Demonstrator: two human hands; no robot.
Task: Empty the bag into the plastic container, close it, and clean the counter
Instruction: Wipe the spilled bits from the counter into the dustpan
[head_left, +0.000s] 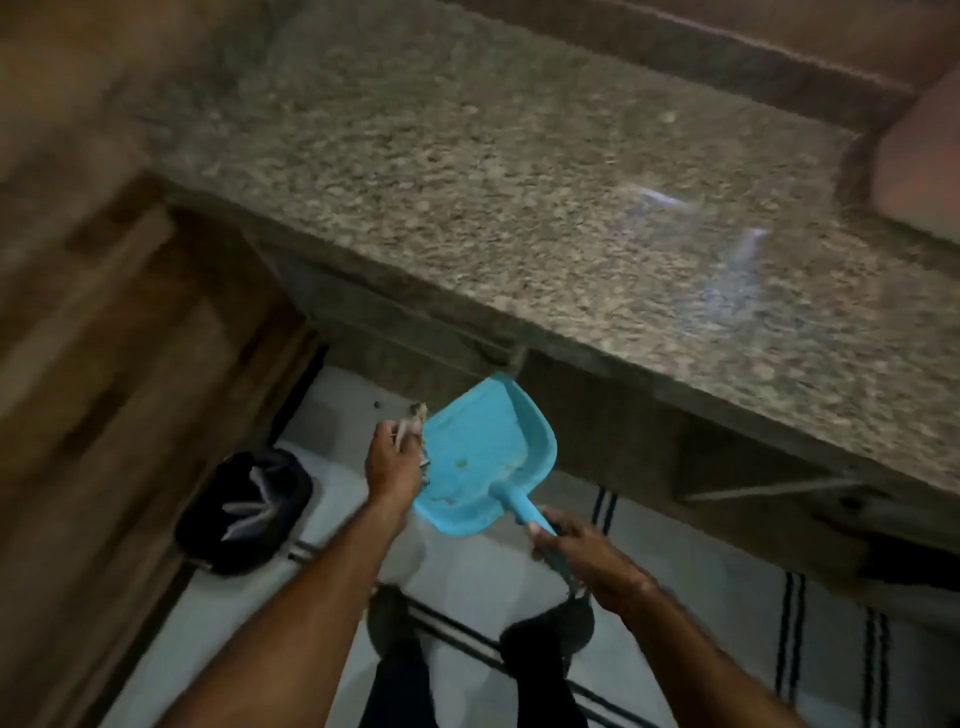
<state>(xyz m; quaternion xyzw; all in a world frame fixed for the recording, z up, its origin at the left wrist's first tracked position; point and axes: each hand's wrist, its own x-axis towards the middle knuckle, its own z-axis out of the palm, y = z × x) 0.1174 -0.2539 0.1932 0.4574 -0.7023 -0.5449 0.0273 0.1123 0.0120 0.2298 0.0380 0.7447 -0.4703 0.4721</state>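
Just below the front edge of the speckled brown granite worktop (519, 182), the right hand (587, 556) grips the handle of a light blue plastic dustpan (483, 457), while the left hand (392, 465) pinches a small blurred greyish bundle (415, 415) at its left rim.

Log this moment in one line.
phase: cleanup | right hand: holds dustpan handle | left hand: grips blurred item at dustpan edge | dustpan: below counter edge
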